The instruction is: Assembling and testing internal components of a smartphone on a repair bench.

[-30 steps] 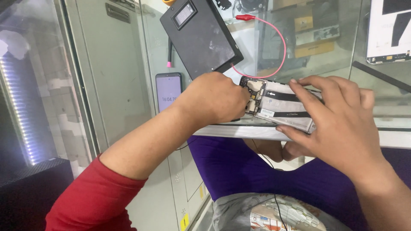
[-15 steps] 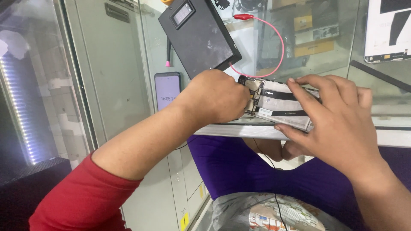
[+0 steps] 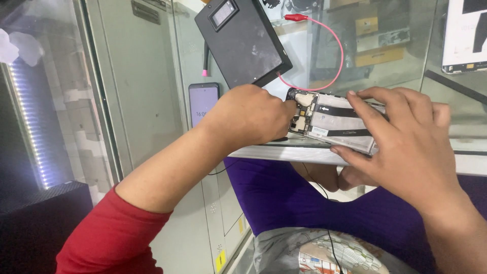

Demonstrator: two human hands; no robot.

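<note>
Steadying opened phone [image 3: 332,123] at glass counter edge [image 3: 284,151]: right hand [image 3: 406,147] spreads fingers across its exposed back, thumb beneath, clamping it flat so it cannot slide. Left hand [image 3: 251,115] curled tight at phone's camera end; whether fingers pinch a tool, cannot tell. Black meter box [image 3: 243,40] and red lead [image 3: 329,50] just behind phone, within reach.

Both hands, the left hand [image 3: 248,116] and the right hand [image 3: 411,147], are bare, without gloves or rings on the fingers [image 3: 365,99]. Back from the left fingers, a short red fabric sleeve [image 3: 109,238] covers the upper arm. The right forearm is unsleeved.
</note>
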